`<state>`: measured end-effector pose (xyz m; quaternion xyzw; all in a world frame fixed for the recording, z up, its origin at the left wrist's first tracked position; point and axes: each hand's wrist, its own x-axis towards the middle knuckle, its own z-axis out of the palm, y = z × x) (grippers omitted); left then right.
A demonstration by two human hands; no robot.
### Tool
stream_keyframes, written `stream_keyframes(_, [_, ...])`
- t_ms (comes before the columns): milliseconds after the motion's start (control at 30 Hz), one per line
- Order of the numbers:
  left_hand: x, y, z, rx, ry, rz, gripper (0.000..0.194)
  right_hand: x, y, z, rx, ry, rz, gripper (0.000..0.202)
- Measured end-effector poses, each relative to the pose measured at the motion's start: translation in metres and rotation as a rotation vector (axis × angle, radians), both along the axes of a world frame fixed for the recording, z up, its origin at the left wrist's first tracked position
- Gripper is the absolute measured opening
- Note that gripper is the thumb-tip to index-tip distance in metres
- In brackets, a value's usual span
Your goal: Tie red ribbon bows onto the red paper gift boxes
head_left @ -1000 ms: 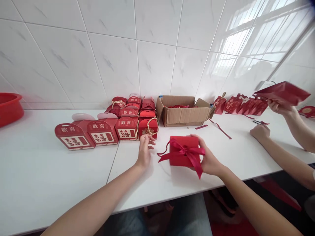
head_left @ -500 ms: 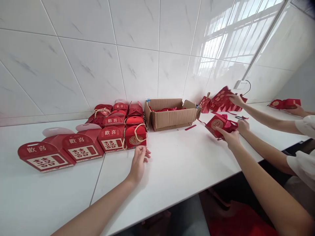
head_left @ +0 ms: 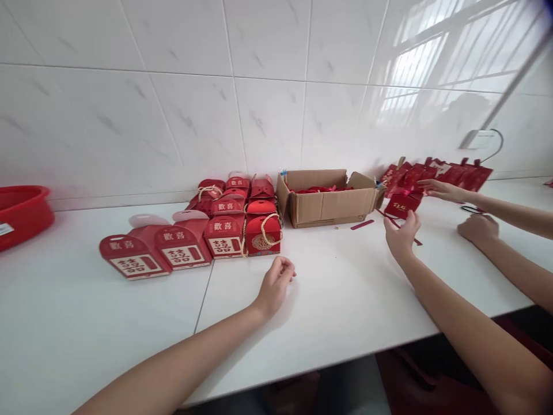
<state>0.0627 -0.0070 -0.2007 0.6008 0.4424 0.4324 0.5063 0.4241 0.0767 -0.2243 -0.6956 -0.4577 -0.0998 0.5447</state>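
My left hand (head_left: 277, 285) rests on the white table with its fingers loosely curled together and nothing visible in them. Just beyond it stands a red gift box with a gold round emblem (head_left: 264, 236) and a twisted rope handle. My right hand (head_left: 402, 237) is open, thumb and fingers apart, in front of a small red box with a ribbon bow (head_left: 404, 203). The box stands upright on the table, its lower edge close to my fingertips; whether they touch it I cannot tell. Its loose ribbon ends trail on the tabletop.
Several red double-happiness boxes (head_left: 179, 253) stand in rows at left. A cardboard box (head_left: 332, 208) holds red items. A red basin (head_left: 26, 216) is far left. Red bags (head_left: 462, 173) line the wall. A co-worker's hands (head_left: 440, 189) are at right, one beside black-handled scissors (head_left: 470, 209).
The view has swung left. My right hand has let go of the ribboned box, which now stands farther back by the red bags. My left hand's fingers have curled in more.
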Motion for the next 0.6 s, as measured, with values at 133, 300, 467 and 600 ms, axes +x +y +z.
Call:
stream_keyframes(133, [-0.002, 0.001, 0.000, -0.006, 0.010, -0.037, 0.018, -0.068, 0.004, 0.029, 0.193, -0.021, 0.228, 0.071])
stream_keyframes(300, [-0.001, -0.004, -0.003, 0.039, 0.048, -0.085, 0.022, -0.179, 0.006, 0.027, 0.188, -0.211, 0.671, 0.055])
stream_keyframes(467, [-0.031, -0.007, 0.021, 0.519, 0.193, 0.047, 0.017, -0.228, 0.002, -0.010, -0.057, -0.268, 0.973, 0.066])
stream_keyframes(600, [-0.116, 0.011, 0.055, 0.825, 0.393, 0.603, 0.037, -0.223, 0.003, -0.020, -0.197, -0.165, 1.043, 0.065])
